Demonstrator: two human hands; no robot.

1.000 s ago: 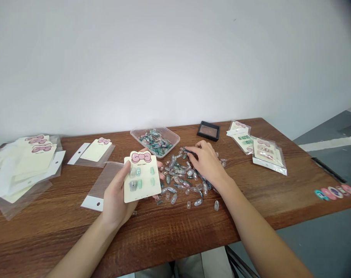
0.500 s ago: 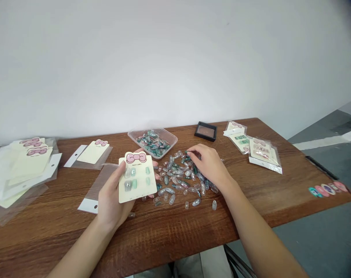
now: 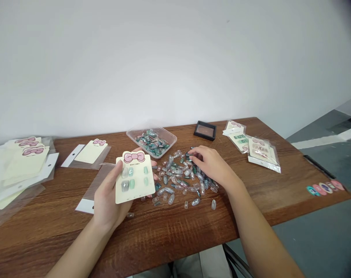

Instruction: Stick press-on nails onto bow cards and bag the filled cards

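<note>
A cream card (image 3: 139, 180) with a pink bow at its top lies tilted in my left hand (image 3: 108, 199), thumb on its left edge and fingers behind it. Several green and grey press-on nails are fixed to the card in two rows. To its right, a loose pile of glossy nails (image 3: 178, 173) spreads over the brown table (image 3: 175, 239). At the pile's upper right edge my right hand (image 3: 211, 164) has its fingers bent down and pinched together among dark green nails. What its fingertips hold, if anything, is too small to tell.
Behind the pile stands a clear plastic tub (image 3: 173, 142) of nails, and a black frame (image 3: 205, 130) is to its right. Bagged cards (image 3: 263, 152) lie at the right. Blank cards (image 3: 30, 164) and clear bags are at the left, near a single card (image 3: 91, 151).
My right hand has shifted slightly right and down at the pile's edge, its fingers bent more. The whole view has moved a little, and the card remains in my left hand.
</note>
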